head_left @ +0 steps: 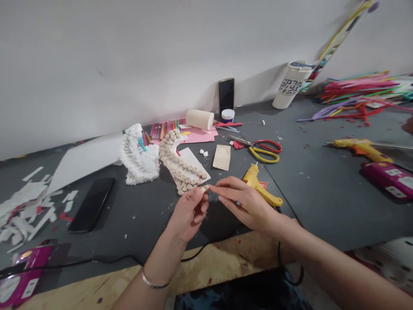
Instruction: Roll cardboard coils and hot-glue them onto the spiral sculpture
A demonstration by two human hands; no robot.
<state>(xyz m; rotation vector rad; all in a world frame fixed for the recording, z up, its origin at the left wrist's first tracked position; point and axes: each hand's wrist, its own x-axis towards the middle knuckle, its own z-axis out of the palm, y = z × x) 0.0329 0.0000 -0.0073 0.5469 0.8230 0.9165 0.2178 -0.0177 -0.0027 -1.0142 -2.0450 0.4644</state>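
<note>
My left hand (192, 212) is closed, with thumb and fingers pinching a small beige-and-white rolled piece (205, 188). The outstretched fingers of my right hand (243, 201) reach toward it, and the index fingertip meets or nearly meets the roll. Just beyond my left hand lies a curved shape covered with beige paper coils (180, 165), partly over a white sheet (191, 157). To its left is a similar shape covered in crumpled white bits (138, 157). A yellow glue gun (258, 183) rests right behind my right hand. A beige paper rectangle (222, 157) lies ahead.
Scissors (260, 148) with red and yellow handles lie past the glue gun. A black phone (92, 204) and paper scraps (22, 211) are at left. Another glue gun (361, 147), a white tumbler (290, 86) and pipe cleaners (358, 92) are at right. A black cable (206, 246) crosses the front edge.
</note>
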